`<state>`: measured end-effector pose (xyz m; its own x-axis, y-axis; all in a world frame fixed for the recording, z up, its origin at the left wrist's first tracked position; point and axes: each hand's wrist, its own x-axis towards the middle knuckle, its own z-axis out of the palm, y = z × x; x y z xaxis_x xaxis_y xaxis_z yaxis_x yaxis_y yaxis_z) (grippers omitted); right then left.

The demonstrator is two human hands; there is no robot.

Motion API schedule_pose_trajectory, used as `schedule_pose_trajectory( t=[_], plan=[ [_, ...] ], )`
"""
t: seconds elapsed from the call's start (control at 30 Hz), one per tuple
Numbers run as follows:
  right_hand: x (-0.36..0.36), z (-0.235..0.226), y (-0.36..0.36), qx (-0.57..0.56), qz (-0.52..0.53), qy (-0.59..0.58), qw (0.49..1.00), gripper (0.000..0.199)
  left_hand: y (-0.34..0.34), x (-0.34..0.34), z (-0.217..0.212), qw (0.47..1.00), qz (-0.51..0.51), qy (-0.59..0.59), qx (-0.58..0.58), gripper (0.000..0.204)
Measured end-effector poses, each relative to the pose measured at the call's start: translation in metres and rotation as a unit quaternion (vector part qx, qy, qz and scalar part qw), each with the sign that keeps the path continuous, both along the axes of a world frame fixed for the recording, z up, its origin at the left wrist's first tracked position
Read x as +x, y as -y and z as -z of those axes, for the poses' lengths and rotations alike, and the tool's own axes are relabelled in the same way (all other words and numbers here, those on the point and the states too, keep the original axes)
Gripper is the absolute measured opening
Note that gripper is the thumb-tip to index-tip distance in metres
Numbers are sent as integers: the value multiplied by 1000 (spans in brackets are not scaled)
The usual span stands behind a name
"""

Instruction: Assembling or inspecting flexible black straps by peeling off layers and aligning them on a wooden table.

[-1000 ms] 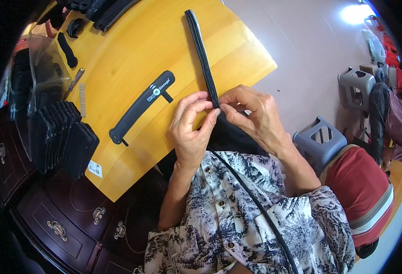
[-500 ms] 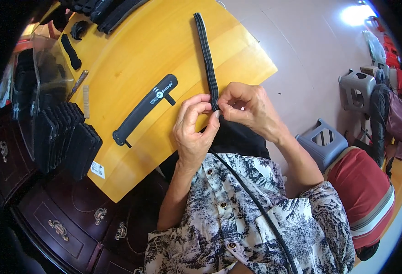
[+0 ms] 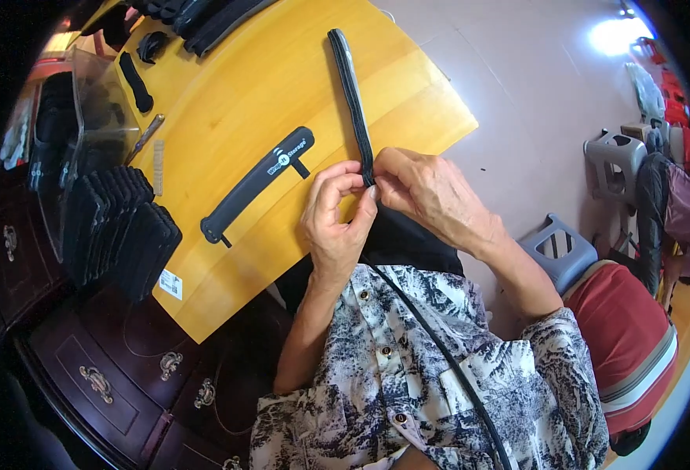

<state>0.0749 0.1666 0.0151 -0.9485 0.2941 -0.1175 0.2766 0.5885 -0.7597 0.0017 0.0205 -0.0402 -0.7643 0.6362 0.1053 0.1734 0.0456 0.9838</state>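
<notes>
Both hands work at the near end of a long black strap (image 3: 348,94), which looks folded in layers and reaches away across the table. My left hand (image 3: 335,211) pinches that end from the left, thumb and fingertips closed on it. From the right, my right hand (image 3: 433,188) is closed at the same end, its fingertips partly hidden behind its own knuckles. Left of the hands, a flat black strap (image 3: 255,188) with white printing and a small side tab lies slantwise on the yellow wooden table (image 3: 235,102).
Stacks of black straps (image 3: 114,227) stand at the table's left edge, near a pen-like tool (image 3: 145,139) and a clear plastic container (image 3: 98,117). More black straps (image 3: 220,23) lie at the far left. Grey stools (image 3: 558,249) and a red cushion (image 3: 623,345) are on the right.
My right hand has turned slightly, its back showing more, and its fingertips have drawn in closer to the strap end. My left hand keeps its pinch. The whole view has shifted slightly.
</notes>
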Motion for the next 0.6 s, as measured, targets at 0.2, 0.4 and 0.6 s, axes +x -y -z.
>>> schedule_pose_trajectory(
  t=[0.2,0.4,0.6],
  plan=[
    [-6,8,-10,-186,-27,-18,982,14,3,-4,1,995,1,75,64,21],
    [-12,16,0,-191,-11,-78,978,13,10,-1,-17,961,-19,264,78,19],
    [-17,15,7,-217,-3,-54,975,13,13,0,-17,978,-25,203,48,17]
  ],
)
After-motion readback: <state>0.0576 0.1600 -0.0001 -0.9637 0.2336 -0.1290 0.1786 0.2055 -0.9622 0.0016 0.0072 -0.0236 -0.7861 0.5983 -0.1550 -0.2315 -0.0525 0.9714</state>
